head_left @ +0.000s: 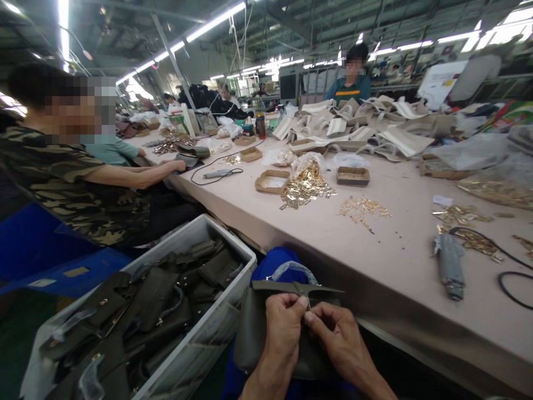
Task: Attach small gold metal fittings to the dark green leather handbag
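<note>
A dark olive handbag (254, 328) rests on my lap against blue cloth, its top edge turned toward the table. A clear plastic-wrapped handle (293, 268) arches over it. My left hand (283, 328) is closed at the bag's upper edge, thumb and fingers pressed together. Close beside it, my right hand (339, 336) is closed in a pinch near the same spot. Between the fingertips shows a thin, pale strip (308, 303), too small to make out. My fingers hide part of the bag's front.
At left stands a white crate (245, 253) of olive bags. On the pink-covered table (258, 219) lie gold metal pieces (308, 186), small boxes (272, 181), a corded grey electric screwdriver (450, 266) and beige bag parts (375, 125). A person in camouflage (54, 183) works at left; another sits across.
</note>
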`<control>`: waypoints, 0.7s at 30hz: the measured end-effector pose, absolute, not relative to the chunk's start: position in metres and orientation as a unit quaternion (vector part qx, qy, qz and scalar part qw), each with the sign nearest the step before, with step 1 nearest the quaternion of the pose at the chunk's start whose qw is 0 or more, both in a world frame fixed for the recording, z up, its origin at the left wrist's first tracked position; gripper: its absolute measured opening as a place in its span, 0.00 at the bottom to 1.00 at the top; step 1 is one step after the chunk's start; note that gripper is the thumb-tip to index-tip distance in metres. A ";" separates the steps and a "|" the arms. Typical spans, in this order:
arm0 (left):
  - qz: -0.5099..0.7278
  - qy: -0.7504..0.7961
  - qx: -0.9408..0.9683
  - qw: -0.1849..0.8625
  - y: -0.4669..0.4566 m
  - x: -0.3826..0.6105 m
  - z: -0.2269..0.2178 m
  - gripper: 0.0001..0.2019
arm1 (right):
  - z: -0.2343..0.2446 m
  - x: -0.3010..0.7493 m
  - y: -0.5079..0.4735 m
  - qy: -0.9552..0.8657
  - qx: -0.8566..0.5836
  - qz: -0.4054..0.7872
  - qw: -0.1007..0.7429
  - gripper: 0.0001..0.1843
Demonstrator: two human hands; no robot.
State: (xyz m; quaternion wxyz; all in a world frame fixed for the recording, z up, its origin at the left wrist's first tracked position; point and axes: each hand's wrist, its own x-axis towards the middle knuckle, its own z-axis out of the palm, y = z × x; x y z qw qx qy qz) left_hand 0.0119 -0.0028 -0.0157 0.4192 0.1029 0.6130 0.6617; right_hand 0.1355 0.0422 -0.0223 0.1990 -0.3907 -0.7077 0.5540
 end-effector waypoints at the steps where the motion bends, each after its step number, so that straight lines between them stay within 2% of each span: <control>1: 0.660 0.612 0.105 0.423 -0.003 0.012 -0.016 0.15 | -0.023 0.136 0.042 -0.698 -0.389 0.569 0.194 0.25; 11: 0.653 0.621 0.125 0.415 0.000 0.010 -0.017 0.19 | -0.024 0.127 0.035 -0.715 -0.360 0.530 0.279 0.27; 16: 0.674 0.598 0.062 0.429 0.001 0.010 -0.020 0.17 | -0.025 0.130 0.040 -0.679 -0.374 0.594 0.217 0.29; 21: 0.679 0.578 0.037 0.450 -0.002 0.011 -0.020 0.18 | -0.026 0.131 0.040 -0.690 -0.357 0.590 0.219 0.29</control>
